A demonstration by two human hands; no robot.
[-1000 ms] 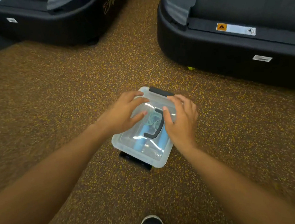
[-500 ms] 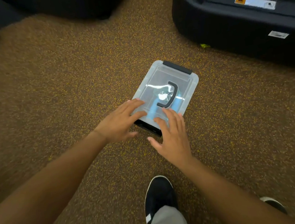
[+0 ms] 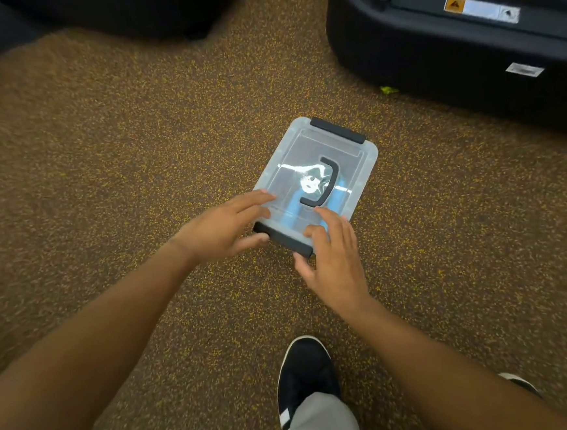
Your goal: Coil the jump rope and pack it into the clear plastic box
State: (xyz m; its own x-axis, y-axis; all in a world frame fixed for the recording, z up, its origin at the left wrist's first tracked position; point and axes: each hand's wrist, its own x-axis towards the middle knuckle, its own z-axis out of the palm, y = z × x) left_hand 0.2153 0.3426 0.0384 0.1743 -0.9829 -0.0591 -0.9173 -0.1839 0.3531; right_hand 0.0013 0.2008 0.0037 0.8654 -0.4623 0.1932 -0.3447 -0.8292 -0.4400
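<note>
The clear plastic box point(image 3: 291, 153) lies on the speckled brown floor with its lid on. A black carry handle point(image 3: 324, 184) lies flat on the lid, and a black latch sits at each short end. The jump rope's blue handles point(image 3: 290, 211) show through the lid. My left hand point(image 3: 222, 229) rests at the near left corner, fingers on the lid, thumb by the near latch point(image 3: 284, 240). My right hand point(image 3: 332, 255) lies at the near right corner, fingers spread on the lid and latch. Neither hand grips anything.
A black treadmill base point(image 3: 449, 56) stands close behind and to the right of the box. Another dark machine point(image 3: 130, 9) is at the back left. My black shoe point(image 3: 304, 369) is on the floor below the hands, a second shoe point(image 3: 519, 383) at the lower right.
Both hands slid from the middle of the lid back to its near end by the latch. The camera view rose and my foot came into view.
</note>
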